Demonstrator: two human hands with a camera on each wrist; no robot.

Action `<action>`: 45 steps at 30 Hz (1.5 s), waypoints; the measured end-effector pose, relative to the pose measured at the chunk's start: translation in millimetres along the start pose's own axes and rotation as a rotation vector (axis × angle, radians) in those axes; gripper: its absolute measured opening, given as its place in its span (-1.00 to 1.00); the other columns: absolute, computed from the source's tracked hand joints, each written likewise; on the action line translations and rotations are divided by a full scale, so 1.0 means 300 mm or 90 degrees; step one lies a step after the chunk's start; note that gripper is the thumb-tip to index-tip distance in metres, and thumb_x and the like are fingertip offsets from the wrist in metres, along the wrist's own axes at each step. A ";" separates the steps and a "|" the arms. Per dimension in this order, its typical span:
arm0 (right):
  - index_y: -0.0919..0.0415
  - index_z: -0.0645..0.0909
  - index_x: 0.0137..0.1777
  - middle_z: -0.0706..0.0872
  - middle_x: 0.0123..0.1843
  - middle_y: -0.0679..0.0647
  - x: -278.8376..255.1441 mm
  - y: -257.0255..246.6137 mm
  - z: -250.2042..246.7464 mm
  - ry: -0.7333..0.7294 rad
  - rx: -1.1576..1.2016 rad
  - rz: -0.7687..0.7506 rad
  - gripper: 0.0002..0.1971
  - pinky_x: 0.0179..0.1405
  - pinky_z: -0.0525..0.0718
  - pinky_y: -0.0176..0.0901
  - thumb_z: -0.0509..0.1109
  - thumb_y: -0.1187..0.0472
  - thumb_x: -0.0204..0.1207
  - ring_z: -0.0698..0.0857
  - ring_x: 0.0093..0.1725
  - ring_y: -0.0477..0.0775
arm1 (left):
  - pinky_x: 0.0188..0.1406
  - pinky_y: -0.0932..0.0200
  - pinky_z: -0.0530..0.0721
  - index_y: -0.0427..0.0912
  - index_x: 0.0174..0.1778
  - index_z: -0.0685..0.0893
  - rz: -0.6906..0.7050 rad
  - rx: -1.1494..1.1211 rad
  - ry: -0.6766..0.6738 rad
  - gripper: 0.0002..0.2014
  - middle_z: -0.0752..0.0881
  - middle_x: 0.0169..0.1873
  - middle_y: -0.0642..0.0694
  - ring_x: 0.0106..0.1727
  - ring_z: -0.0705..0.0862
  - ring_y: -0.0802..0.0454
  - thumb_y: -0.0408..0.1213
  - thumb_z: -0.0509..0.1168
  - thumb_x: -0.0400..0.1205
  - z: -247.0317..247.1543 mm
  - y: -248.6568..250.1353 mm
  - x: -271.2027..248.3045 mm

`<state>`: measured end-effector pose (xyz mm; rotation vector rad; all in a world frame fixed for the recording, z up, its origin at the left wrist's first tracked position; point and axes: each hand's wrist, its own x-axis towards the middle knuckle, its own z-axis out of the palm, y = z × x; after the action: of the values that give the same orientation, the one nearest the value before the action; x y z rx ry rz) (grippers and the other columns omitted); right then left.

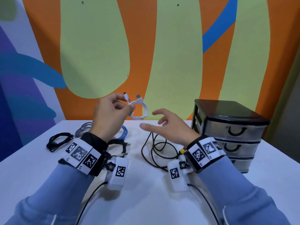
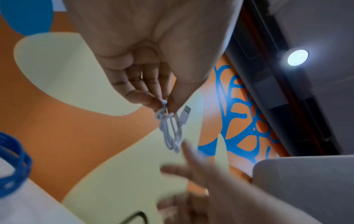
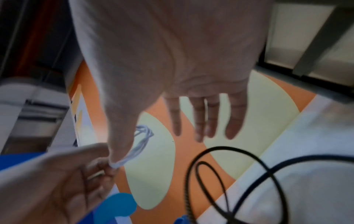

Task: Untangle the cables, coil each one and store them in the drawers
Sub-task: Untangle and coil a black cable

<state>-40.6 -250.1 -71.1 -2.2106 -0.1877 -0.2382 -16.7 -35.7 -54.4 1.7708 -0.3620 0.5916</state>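
Note:
My left hand pinches a small coiled white cable above the table, both plugs pointing up. In the left wrist view the white cable hangs from my thumb and fingertips. My right hand hovers just right of the coil with fingers spread and holds nothing; the right wrist view shows its straight fingers and the white cable. A loose black cable with a yellow-tipped plug sprawls on the table under my right hand. A dark three-drawer unit stands at the right, drawers closed.
On the left of the white table lie a coiled black cable, a blue cable with a grey one, and another black coil. A painted wall stands right behind the table.

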 end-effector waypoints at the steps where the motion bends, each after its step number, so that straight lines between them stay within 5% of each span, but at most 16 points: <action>1: -0.17 0.50 0.45 0.63 0.17 -0.08 0.006 0.018 0.006 -0.027 -0.086 0.031 -0.17 0.11 0.66 -0.05 0.59 -0.53 0.24 0.70 0.14 -0.05 | 0.11 -0.19 0.77 0.04 0.05 0.67 -0.009 0.029 0.012 -0.75 0.85 -0.36 -0.06 -0.07 0.83 -0.19 -0.17 0.61 0.59 -0.009 -0.015 0.014; 4: -0.01 0.58 0.27 0.72 0.04 -0.07 0.032 0.073 0.027 -0.111 -0.146 0.097 -0.30 -0.04 0.66 -0.07 0.64 -0.43 0.31 0.73 0.04 0.00 | 0.08 -0.16 0.79 -0.01 -0.06 0.65 -0.029 0.132 0.006 -0.76 0.84 -0.41 -0.02 -0.09 0.84 -0.09 -0.18 0.62 0.57 -0.021 -0.035 0.054; 6: 0.13 0.70 -0.15 0.79 -0.27 -0.05 0.052 0.109 0.038 -0.113 -0.117 0.105 -0.62 -0.17 0.67 -0.13 0.66 -0.18 0.46 0.75 -0.23 0.02 | -0.14 0.00 0.77 -0.11 -0.20 0.72 -0.032 0.238 -0.044 -0.81 0.83 -0.45 -0.02 -0.27 0.80 0.00 -0.25 0.62 0.56 -0.015 -0.029 0.084; 8: 0.17 0.60 -0.44 0.70 -0.46 0.00 0.060 0.122 0.038 -0.075 -0.081 0.092 -0.59 -0.24 0.62 -0.14 0.61 0.01 0.54 0.64 -0.40 0.04 | -0.27 0.13 0.68 -0.17 -0.24 0.74 -0.046 0.361 -0.155 -0.82 0.83 -0.46 0.01 -0.35 0.76 0.08 -0.27 0.61 0.58 0.001 -0.014 0.109; 13: 0.14 0.41 -0.34 0.45 -0.46 0.00 0.054 0.089 0.025 0.101 0.022 0.037 -0.62 -0.34 0.38 -0.11 0.41 0.06 0.67 0.43 -0.42 0.08 | -0.38 0.24 0.60 -0.23 -0.25 0.72 -0.109 0.514 -0.356 -0.80 0.78 -0.50 0.04 -0.52 0.67 0.21 -0.31 0.58 0.62 0.064 -0.045 0.173; 19: 0.17 0.52 -0.28 0.38 -0.53 -0.14 0.049 0.055 0.010 0.179 0.149 -0.017 -0.61 -0.29 0.38 -0.10 0.38 -0.02 0.73 0.37 -0.47 -0.01 | -0.30 0.18 0.65 -0.21 -0.22 0.81 -0.117 0.643 -0.404 -0.81 0.86 -0.23 -0.04 -0.22 0.74 0.01 -0.19 0.61 0.60 0.122 -0.060 0.209; 21: 0.21 0.54 -0.26 0.31 -0.55 -0.16 0.047 0.053 0.003 0.189 0.197 -0.026 -0.60 -0.18 0.42 -0.09 0.41 -0.04 0.72 0.35 -0.42 0.03 | -0.17 0.15 0.70 -0.10 -0.15 0.87 -0.082 0.624 -0.396 -0.87 0.87 -0.19 0.03 -0.08 0.79 0.04 -0.13 0.59 0.62 0.123 -0.022 0.205; 24: 0.26 0.63 -0.23 0.47 -0.38 0.00 0.036 0.041 -0.004 0.182 0.273 -0.043 -0.59 -0.08 0.44 -0.08 0.49 -0.08 0.67 0.47 -0.23 0.02 | 0.01 0.07 0.69 0.01 0.10 0.84 -0.011 0.431 -0.312 -0.85 0.84 -0.01 0.04 0.06 0.78 0.03 -0.03 0.46 0.73 0.126 0.040 0.183; 27: 0.21 0.70 -0.22 0.55 -0.50 -0.25 0.017 0.016 -0.018 0.161 0.315 -0.050 -0.65 -0.17 0.40 -0.21 0.52 -0.06 0.66 0.52 -0.43 -0.26 | 0.12 0.01 0.71 0.09 0.36 0.76 -0.032 0.146 -0.269 -0.75 0.83 0.13 -0.05 0.16 0.79 -0.02 -0.02 0.37 0.79 0.115 0.086 0.120; 29: 0.18 0.73 -0.21 0.49 -0.54 -0.23 0.009 0.005 -0.019 0.131 0.340 -0.064 -0.67 -0.19 0.33 -0.20 0.53 -0.06 0.65 0.42 -0.49 -0.17 | 0.29 0.07 0.68 0.15 0.40 0.76 -0.042 0.053 -0.290 -0.75 0.82 0.20 -0.03 0.26 0.78 0.08 -0.12 0.37 0.80 0.110 0.084 0.075; 33: 0.15 0.75 -0.29 0.29 -0.45 -0.02 0.001 -0.015 -0.007 0.126 0.372 -0.084 -0.62 -0.25 0.27 -0.06 0.57 -0.14 0.59 0.24 -0.40 0.06 | 0.15 0.17 0.62 0.09 0.15 0.87 0.020 -0.029 -0.174 -0.77 0.86 0.05 0.00 0.10 0.78 0.21 -0.34 0.43 0.73 0.102 0.067 0.017; 34: 0.15 0.75 -0.30 0.29 -0.46 -0.02 0.004 -0.018 -0.008 0.137 0.379 -0.076 -0.60 -0.28 0.29 -0.07 0.56 -0.15 0.59 0.25 -0.42 0.06 | 0.06 0.18 0.58 -0.01 0.08 0.87 0.023 -0.034 -0.160 -0.91 0.84 -0.07 0.00 -0.04 0.73 0.19 -0.25 0.47 0.72 0.094 0.081 0.006; 36: 0.18 0.75 -0.25 0.32 -0.51 -0.09 0.009 -0.022 -0.007 0.154 0.405 -0.046 -0.57 -0.31 0.33 -0.09 0.52 -0.19 0.62 0.29 -0.47 0.02 | -0.10 0.14 0.46 -0.21 -0.06 0.81 0.030 -0.010 -0.208 -0.65 0.67 -0.26 -0.13 -0.21 0.56 0.06 0.07 0.50 0.67 0.074 0.100 -0.019; 39: 0.22 0.77 -0.10 0.32 -0.52 -0.07 0.015 -0.030 -0.012 0.143 0.473 -0.012 -0.51 -0.28 0.36 -0.05 0.42 -0.26 0.67 0.30 -0.48 0.02 | -0.14 0.01 0.44 -0.13 -0.24 0.80 0.072 0.127 -0.334 -0.51 0.73 -0.20 -0.34 -0.20 0.58 -0.26 0.30 0.54 0.54 0.067 0.116 -0.050; 43: 0.26 0.74 0.05 0.25 -0.47 -0.05 0.016 -0.028 -0.031 0.100 0.457 0.001 -0.41 -0.38 0.20 -0.13 0.43 -0.36 0.60 0.22 -0.47 0.02 | -0.29 0.07 0.35 -0.17 -0.29 0.77 0.065 0.077 -0.304 -0.67 0.57 -0.41 -0.20 -0.36 0.42 -0.07 -0.04 0.52 0.69 0.085 0.097 -0.045; 45: 0.22 0.65 0.08 0.40 -0.39 -0.05 0.019 -0.024 -0.025 0.116 0.413 0.006 -0.40 -0.35 0.40 -0.13 0.52 -0.37 0.52 0.37 -0.43 0.00 | -0.36 0.11 0.38 -0.23 -0.25 0.74 0.049 -0.028 -0.257 -0.68 0.56 -0.41 -0.16 -0.37 0.42 -0.04 -0.10 0.47 0.74 0.085 0.094 -0.038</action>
<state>-37.5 -251.3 -59.8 -1.5378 -0.1291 -0.3199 -35.9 -68.6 -43.1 1.8363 -0.7188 0.2722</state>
